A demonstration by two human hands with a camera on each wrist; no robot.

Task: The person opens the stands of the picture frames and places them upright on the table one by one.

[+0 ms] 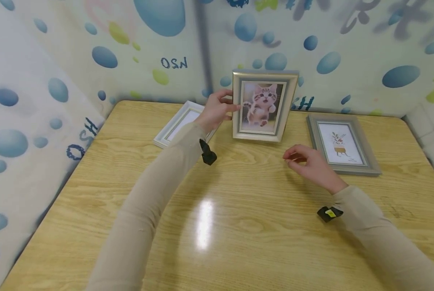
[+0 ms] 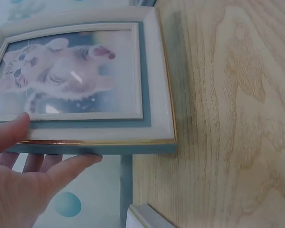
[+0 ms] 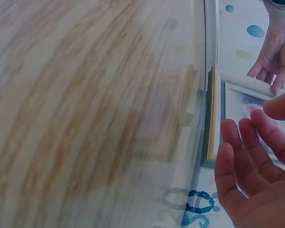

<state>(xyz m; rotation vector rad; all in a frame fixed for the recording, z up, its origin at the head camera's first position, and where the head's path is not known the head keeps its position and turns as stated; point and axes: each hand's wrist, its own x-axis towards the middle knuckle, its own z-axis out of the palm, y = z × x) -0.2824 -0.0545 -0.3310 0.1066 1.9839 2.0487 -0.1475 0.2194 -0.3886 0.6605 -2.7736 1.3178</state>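
1. Once everything was counted up, three picture frames were found on one wooden table (image 1: 238,242): a kitten frame (image 1: 261,106) stood up near the back edge, a white frame (image 1: 178,127) laid flat to its left, and a grey-green frame (image 1: 342,145) laid flat to its right, with a plant drawing in it. Two long beige sleeves (image 1: 137,202) and two black wrist pieces (image 1: 208,157) were counted too.
2. Part of the white frame was covered by the left arm, and only its corner was caught at the bottom of the left wrist view. In the right wrist view, some of the kitten frame was blocked by fingers and the tabletop was pretty smeared. Whether the kitten frame's bottom edge touched the wood couldn't really be told.
3. The kitten frame was pinched at its left edge by the left hand (image 1: 217,109), thumb laid on the front, with some fingertips tucked out of sight behind.
4. The right hand (image 1: 313,165) was held over the table between the kitten and grey-green frames, fingers loosely bent and slightly spread; whether thumb and forefinger met couldn't be made out.
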